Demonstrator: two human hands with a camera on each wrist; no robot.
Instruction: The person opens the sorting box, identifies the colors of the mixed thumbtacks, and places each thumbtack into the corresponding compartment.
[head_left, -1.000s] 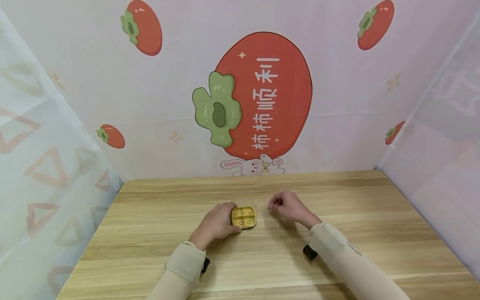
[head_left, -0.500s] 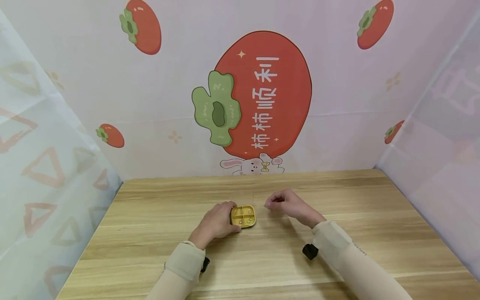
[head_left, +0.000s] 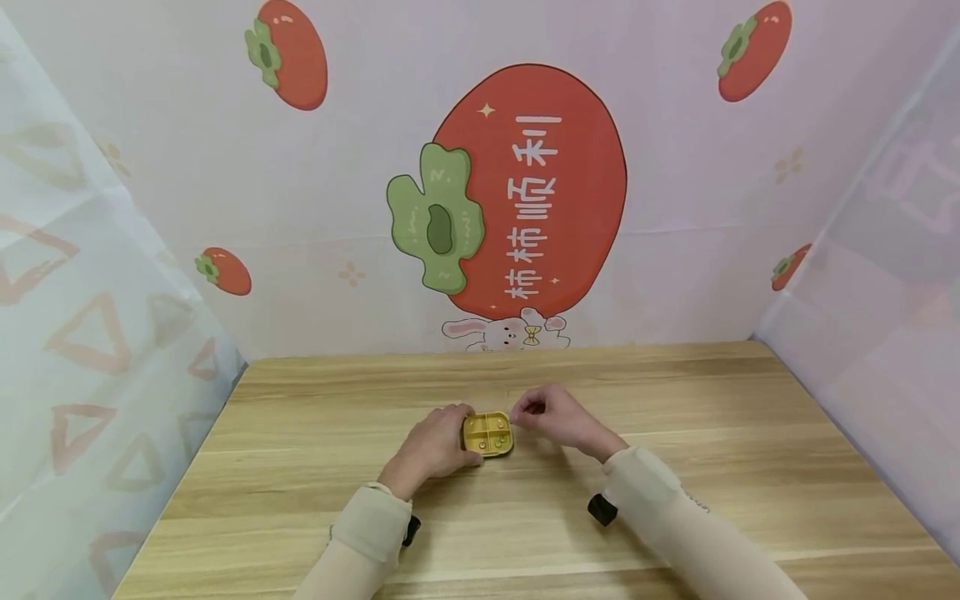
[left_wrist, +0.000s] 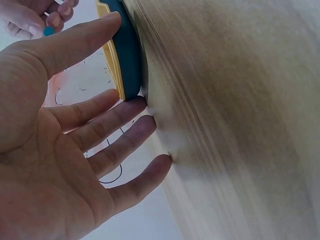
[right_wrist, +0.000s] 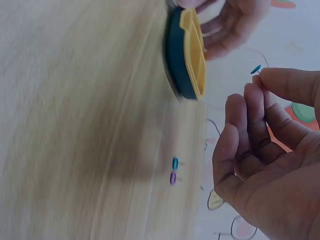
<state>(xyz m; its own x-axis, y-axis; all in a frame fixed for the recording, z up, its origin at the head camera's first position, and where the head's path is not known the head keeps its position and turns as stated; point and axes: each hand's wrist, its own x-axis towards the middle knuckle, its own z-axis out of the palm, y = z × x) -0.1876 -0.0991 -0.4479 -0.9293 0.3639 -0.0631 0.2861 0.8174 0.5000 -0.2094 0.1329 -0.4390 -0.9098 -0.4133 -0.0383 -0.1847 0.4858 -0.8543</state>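
Observation:
A small box [head_left: 487, 433] stands on the table, yellow inside with four compartments and dark teal outside. Several tiny coloured pieces lie in it. My left hand [head_left: 435, 442] holds its left side, thumb at the near edge and fingertips at the far one. Close to the box's right rim, my right hand [head_left: 555, 417] pinches a teal thumbtack [right_wrist: 256, 69] between thumb and forefinger. Its flat round head and thin pin show in the right wrist view. There a second teal tack [right_wrist: 175, 163] and a purple tack [right_wrist: 173, 178] lie on the table.
The wooden table [head_left: 315, 517] runs back to a white wall sheet [head_left: 675, 208] printed with persimmons. Similar printed sheets [head_left: 90, 250] close off both sides. A black wrist device [head_left: 602, 509] hangs under the right sleeve.
My right hand has moved left to the box's right rim with the thumbtack between its fingers. The left hand and the box have stayed in place.

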